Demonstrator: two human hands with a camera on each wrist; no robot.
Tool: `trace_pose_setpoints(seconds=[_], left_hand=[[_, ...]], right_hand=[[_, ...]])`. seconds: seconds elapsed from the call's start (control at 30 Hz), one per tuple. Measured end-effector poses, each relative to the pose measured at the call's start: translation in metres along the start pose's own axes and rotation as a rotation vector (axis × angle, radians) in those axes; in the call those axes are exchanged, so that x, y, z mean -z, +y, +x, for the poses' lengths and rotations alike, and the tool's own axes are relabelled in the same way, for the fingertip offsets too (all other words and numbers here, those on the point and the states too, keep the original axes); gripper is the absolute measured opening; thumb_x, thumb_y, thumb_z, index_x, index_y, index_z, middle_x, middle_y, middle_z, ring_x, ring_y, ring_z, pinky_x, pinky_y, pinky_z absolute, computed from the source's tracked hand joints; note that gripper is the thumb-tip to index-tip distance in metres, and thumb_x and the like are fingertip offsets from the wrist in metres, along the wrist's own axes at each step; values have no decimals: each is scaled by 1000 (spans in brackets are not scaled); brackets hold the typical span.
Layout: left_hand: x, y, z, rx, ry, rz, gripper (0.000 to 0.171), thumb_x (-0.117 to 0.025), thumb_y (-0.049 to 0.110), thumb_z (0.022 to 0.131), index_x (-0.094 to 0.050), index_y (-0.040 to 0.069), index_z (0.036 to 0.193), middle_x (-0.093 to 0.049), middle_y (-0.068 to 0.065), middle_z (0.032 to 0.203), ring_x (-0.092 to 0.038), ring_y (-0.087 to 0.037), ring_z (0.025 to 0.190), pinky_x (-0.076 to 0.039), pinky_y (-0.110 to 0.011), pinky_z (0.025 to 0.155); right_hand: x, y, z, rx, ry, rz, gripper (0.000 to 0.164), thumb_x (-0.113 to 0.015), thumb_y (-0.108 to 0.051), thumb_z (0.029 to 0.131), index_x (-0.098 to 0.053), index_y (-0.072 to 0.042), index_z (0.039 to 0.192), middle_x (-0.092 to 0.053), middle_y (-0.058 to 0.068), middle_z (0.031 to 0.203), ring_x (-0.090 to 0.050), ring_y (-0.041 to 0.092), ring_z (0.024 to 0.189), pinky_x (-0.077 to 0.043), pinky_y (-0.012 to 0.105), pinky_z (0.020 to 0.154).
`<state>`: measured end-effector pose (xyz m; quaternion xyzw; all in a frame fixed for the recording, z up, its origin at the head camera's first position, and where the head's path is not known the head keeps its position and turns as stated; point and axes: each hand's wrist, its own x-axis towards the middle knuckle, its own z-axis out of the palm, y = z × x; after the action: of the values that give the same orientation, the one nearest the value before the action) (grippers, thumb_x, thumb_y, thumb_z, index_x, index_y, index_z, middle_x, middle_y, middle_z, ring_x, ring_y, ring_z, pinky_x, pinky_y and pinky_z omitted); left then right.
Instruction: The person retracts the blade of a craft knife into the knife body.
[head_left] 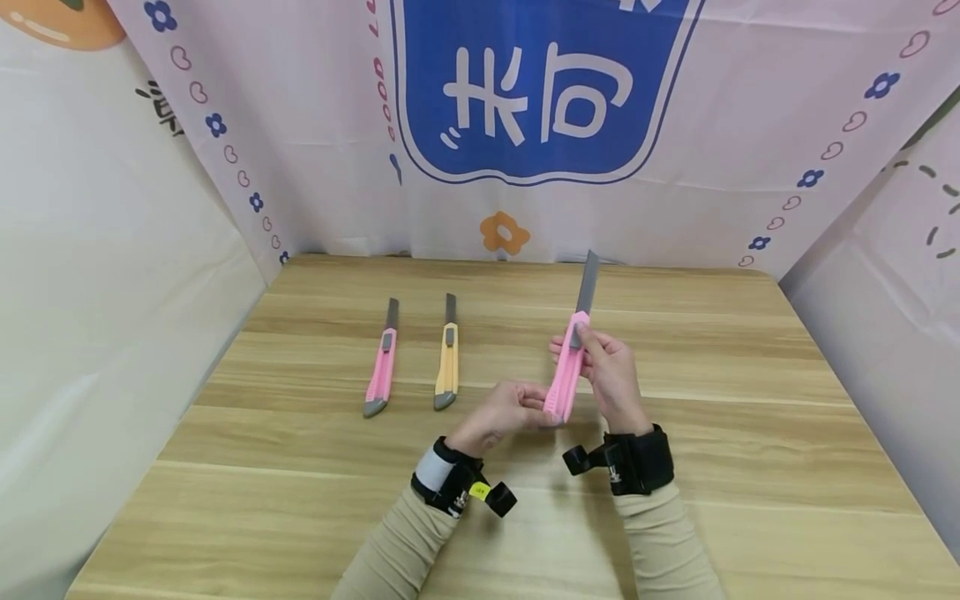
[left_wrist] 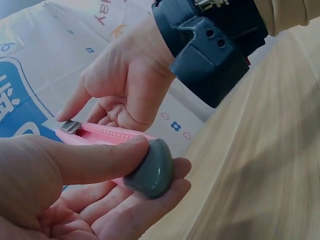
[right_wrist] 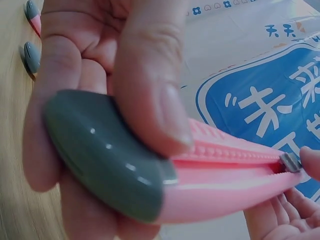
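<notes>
A pink utility knife point(head_left: 564, 371) with its grey blade extended is held up over the right half of the table by both hands. My left hand point(head_left: 506, 414) pinches its grey end cap point(left_wrist: 152, 170), thumb on top and fingers beneath. Higher on the handle, my right hand point(head_left: 611, 375) grips the knife, its thumb at the grey slider point(head_left: 576, 335). The blade points away toward the backdrop; in the left wrist view only a bit of it shows. A second pink utility knife point(head_left: 381, 367) and a yellow utility knife point(head_left: 447, 362) lie to the left, blades out.
The wooden table point(head_left: 750, 500) has a printed cloth backdrop point(head_left: 322, 167) along its far edge. White cloth walls point(head_left: 112, 250) stand on both sides. The two lying knives point their blades toward the back edge.
</notes>
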<state>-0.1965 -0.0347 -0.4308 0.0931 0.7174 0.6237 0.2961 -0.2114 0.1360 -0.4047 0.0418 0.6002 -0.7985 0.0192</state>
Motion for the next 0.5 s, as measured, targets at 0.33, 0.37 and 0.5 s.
trace_pose_setpoints(seconds=[0.33, 0.37, 0.5], left_hand=[[1, 0, -1, 12, -20, 11, 34, -68, -4, 82, -64, -7, 115, -70, -26, 110, -67, -9, 80, -60, -27, 81], [1, 0, -1, 13, -26, 10, 34, -67, -5, 82, -63, -8, 116, -70, -26, 110, -67, -9, 80, -60, -26, 80], [1, 1, -2, 19, -38, 11, 35, -68, -5, 81, -64, -7, 116, -70, -26, 108, -68, -8, 77, -60, -26, 79]], right_hand=[[-2, 3, 0, 40, 99, 39, 21, -57, -31, 96, -69, -14, 96, -76, -5, 71, -74, 9, 70, -62, 27, 71], [-3, 4, 0, 53, 105, 40, 19, -57, -30, 96, -70, -16, 93, -76, -5, 71, -74, 9, 69, -62, 26, 69], [-5, 7, 0, 111, 125, 47, 17, -58, -22, 96, -71, -18, 86, -76, -2, 69, -74, 10, 66, -61, 26, 68]])
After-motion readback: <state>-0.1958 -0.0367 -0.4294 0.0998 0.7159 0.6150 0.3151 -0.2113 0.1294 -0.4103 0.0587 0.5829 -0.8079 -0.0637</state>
